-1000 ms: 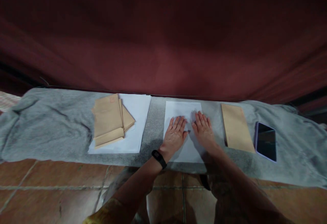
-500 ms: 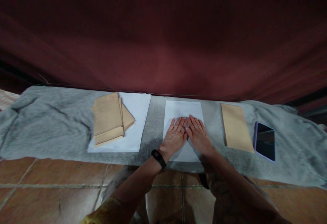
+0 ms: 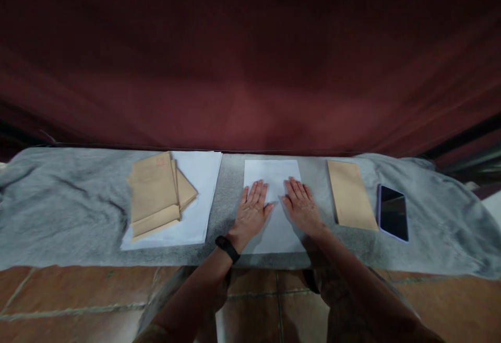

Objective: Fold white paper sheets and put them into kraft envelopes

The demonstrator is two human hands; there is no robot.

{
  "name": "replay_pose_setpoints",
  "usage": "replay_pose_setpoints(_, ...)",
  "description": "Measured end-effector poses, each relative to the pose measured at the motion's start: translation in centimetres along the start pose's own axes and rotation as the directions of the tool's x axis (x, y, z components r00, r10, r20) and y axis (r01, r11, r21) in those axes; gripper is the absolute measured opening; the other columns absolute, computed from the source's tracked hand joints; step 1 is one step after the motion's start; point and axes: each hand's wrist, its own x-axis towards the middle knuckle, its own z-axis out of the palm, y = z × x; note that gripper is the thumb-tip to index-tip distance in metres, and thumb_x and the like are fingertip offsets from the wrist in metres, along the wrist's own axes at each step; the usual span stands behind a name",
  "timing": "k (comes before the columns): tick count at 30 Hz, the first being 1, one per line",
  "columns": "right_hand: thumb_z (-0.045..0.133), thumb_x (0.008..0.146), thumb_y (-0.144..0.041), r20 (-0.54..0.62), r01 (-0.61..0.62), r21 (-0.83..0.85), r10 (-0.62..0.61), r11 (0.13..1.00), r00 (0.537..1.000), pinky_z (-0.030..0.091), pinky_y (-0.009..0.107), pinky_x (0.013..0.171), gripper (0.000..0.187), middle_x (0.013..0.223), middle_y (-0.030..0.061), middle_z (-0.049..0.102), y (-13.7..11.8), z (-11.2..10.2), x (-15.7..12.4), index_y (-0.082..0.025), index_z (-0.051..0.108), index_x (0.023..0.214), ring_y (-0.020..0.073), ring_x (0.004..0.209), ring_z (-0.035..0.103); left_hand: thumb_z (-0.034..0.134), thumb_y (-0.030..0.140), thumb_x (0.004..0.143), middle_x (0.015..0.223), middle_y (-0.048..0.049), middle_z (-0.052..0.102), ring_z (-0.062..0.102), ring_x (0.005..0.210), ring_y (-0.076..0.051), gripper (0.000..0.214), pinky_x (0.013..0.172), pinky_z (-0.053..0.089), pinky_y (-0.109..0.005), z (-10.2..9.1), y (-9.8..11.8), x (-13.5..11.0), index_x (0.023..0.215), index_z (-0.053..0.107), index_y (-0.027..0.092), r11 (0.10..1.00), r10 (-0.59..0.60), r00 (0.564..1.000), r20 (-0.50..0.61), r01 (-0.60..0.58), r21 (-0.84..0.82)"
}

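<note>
Well left of the left hand [image 3: 250, 212]: brown envelopes [image 3: 154, 194] are lying stacked on white paper [image 3: 195, 197], contents hidden. The left hand and right hand [image 3: 301, 207] are pressing open and flat, gripping nothing, on a blank, smooth white sheet [image 3: 274, 173] lying on the grey worktop [image 3: 70, 202]. Right of the right hand: a single envelope [image 3: 350, 201] is lying flat, then a phone [image 3: 392, 212].

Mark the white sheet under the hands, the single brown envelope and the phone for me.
white sheet [image 3: 272, 172], head view, bare far end of the paper.
single brown envelope [image 3: 350, 201], head view, middle of its face.
phone [image 3: 392, 212], head view, middle of the dark screen.
</note>
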Motion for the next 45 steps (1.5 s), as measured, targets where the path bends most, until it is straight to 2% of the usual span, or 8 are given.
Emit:
replay_pose_setpoints(7, 0.030, 0.109, -0.041, -0.010, -0.049, -0.031, 0.049, 0.998, 0.999, 0.027, 0.053, 0.123, 0.060, 0.164, 0.0167, 0.037, 1.1, 0.2, -0.5, -0.009, 0.036, 0.159, 0.0317, 0.151, 0.036, 0.031, 0.044, 0.107, 0.166, -0.0160, 0.032, 0.028, 0.156, -0.028, 0.063, 0.127, 0.025, -0.052, 0.2, -1.1, -0.6, 0.160, 0.032, 0.011, 0.997, -0.069, 0.997, -0.028, 0.070, 0.029)
replay_pose_setpoints(15, 0.030, 0.109, -0.037, -0.069, -0.104, -0.025, 0.103, 0.994, 0.992, 0.029, 0.056, 0.122, 0.060, 0.162, 0.0210, 0.039, 1.4, -0.2, -1.1, -0.005, 0.032, 0.160, 0.0345, 0.149, 0.039, 0.031, 0.038, 0.107, 0.164, -0.0218, 0.034, 0.030, 0.155, -0.033, 0.062, 0.127, 0.024, -0.056, 0.1, -1.9, -0.9, 0.158, 0.034, 0.002, 0.985, -0.163, 0.980, -0.113, 0.169, 0.040)
replay_pose_setpoints(20, 0.030, 0.109, -0.034, -0.081, 0.008, 0.080, -0.001, 0.997, 0.997, 0.033, 0.055, 0.122, 0.060, 0.164, 0.0193, 0.036, -1.3, -0.6, -2.0, -0.007, 0.024, 0.163, 0.0321, 0.153, 0.034, 0.032, 0.030, 0.106, 0.168, -0.0151, 0.030, 0.023, 0.157, -0.028, 0.063, 0.128, 0.024, -0.053, -0.6, 0.4, -1.6, 0.163, 0.020, 0.009, 0.998, -0.068, 0.987, -0.148, 0.066, -0.013)
replay_pose_setpoints(24, 0.031, 0.109, -0.034, -0.060, 0.106, 0.121, -0.100, 0.987, 0.993, 0.033, 0.051, 0.124, 0.058, 0.164, 0.0154, 0.038, -3.9, -0.7, -3.6, -0.009, 0.028, 0.162, 0.0276, 0.154, 0.033, 0.032, 0.020, 0.102, 0.169, -0.0130, 0.028, 0.020, 0.158, -0.026, 0.065, 0.129, 0.024, -0.051, -0.3, 2.4, -3.1, 0.165, 0.014, 0.011, 0.998, 0.057, 0.992, -0.113, -0.061, -0.034)
replay_pose_setpoints(27, 0.034, 0.109, -0.034, -0.043, 0.128, 0.112, -0.124, 0.985, 0.991, 0.031, 0.047, 0.126, 0.057, 0.162, 0.0150, 0.042, -4.8, -0.8, -4.6, -0.008, 0.035, 0.159, 0.0255, 0.153, 0.036, 0.032, 0.016, 0.100, 0.169, -0.0139, 0.028, 0.019, 0.158, -0.026, 0.066, 0.129, 0.023, -0.053, 0.2, 2.8, -4.1, 0.164, 0.016, 0.009, 0.994, 0.101, 0.992, -0.081, -0.104, -0.024)
replay_pose_setpoints(33, 0.038, 0.108, -0.040, -0.037, 0.108, 0.068, -0.105, 0.992, 0.994, 0.028, 0.047, 0.127, 0.057, 0.162, 0.0153, 0.042, -4.9, -1.0, -5.0, -0.006, 0.045, 0.154, 0.0268, 0.150, 0.040, 0.034, 0.019, 0.100, 0.167, -0.0162, 0.031, 0.022, 0.158, -0.026, 0.063, 0.129, 0.023, -0.052, 0.5, 2.4, -4.7, 0.162, 0.025, 0.007, 0.996, 0.091, 0.995, -0.048, -0.092, -0.010)
replay_pose_setpoints(40, 0.039, 0.108, -0.042, -0.045, 0.050, 0.053, -0.048, 0.997, 0.998, 0.028, 0.048, 0.127, 0.060, 0.163, 0.0162, 0.040, -3.9, -1.0, -5.3, -0.007, 0.041, 0.156, 0.0274, 0.151, 0.037, 0.033, 0.029, 0.104, 0.165, -0.0197, 0.034, 0.028, 0.156, -0.029, 0.060, 0.127, 0.026, -0.053, 0.2, 2.4, -4.6, 0.158, 0.033, 0.004, 0.999, 0.043, 0.998, -0.036, -0.044, -0.016)
replay_pose_setpoints(45, 0.035, 0.109, -0.041, -0.032, 0.003, 0.032, -0.002, 0.999, 0.999, 0.028, 0.049, 0.126, 0.060, 0.163, 0.0176, 0.039, -2.5, -1.2, -6.0, -0.006, 0.039, 0.157, 0.0282, 0.151, 0.037, 0.032, 0.033, 0.105, 0.163, -0.0188, 0.037, 0.029, 0.155, -0.028, 0.060, 0.127, 0.028, -0.052, 0.3, 2.2, -4.9, 0.159, 0.033, 0.006, 1.000, -0.005, 0.997, -0.082, 0.003, -0.020)
